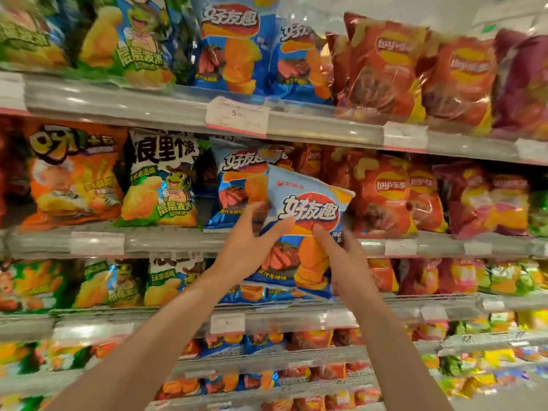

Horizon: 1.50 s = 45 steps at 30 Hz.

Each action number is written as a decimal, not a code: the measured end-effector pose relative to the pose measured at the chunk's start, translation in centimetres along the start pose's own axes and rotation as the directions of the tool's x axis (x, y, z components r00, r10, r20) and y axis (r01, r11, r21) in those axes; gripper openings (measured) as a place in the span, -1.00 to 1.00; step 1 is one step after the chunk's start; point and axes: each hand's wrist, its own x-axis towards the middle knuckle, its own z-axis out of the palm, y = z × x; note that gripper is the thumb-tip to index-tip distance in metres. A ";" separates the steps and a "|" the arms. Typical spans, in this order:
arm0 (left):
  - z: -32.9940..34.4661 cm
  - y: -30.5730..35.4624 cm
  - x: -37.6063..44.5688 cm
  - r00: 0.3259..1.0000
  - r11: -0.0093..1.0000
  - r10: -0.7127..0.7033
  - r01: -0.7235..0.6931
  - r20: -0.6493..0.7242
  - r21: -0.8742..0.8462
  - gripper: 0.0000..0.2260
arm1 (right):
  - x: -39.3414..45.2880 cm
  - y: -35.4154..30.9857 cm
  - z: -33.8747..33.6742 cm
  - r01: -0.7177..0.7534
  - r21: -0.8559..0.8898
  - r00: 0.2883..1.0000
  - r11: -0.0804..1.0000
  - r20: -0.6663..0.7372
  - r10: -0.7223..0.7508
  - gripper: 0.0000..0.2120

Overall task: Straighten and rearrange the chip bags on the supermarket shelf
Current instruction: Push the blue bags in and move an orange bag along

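A light-blue chip bag [302, 203] with white lettering is held out in front of the middle shelf, tilted a little to the right. My left hand [249, 241] grips its left edge, thumb on the front. My right hand [341, 256] grips its lower right side, thumb pressed on the front. Right behind it, a matching blue bag [234, 185] stands on the middle shelf [178, 241]. Further blue bags of the same kind [234, 46] stand on the top shelf.
Red chip bags [382, 197] fill the middle shelf to the right, purple ones [486, 203] beyond. To the left stand a green-and-black bag [160, 179] and an orange bag [74, 176]. Price tags [237, 115] line the shelf rails. Lower shelves hold several more bags.
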 end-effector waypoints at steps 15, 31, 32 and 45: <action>1.8 1.7 6.3 0.980 0.990 0.031 -0.003 -0.199 0.138 -0.46 | 12.0 -3.3 -2.8 0.064 -0.028 0.991 0.998 0.121 -0.060 -0.19; -4.0 -6.5 7.5 0.950 0.401 0.312 -0.098 -0.035 0.911 -0.33 | 14.3 0.1 -1.8 0.372 -0.616 0.906 0.694 0.079 -0.416 -0.23; -4.0 -6.5 7.5 0.948 0.391 0.315 -0.097 -0.034 0.915 -0.33 | 14.0 0.5 -1.5 0.432 -0.703 0.864 0.565 0.142 -0.483 -0.23; -2.9 -5.3 10.8 0.931 0.137 0.360 -0.123 0.066 0.983 -0.38 | 14.5 2.3 0.4 0.423 -0.867 0.880 0.264 0.324 -0.347 -0.19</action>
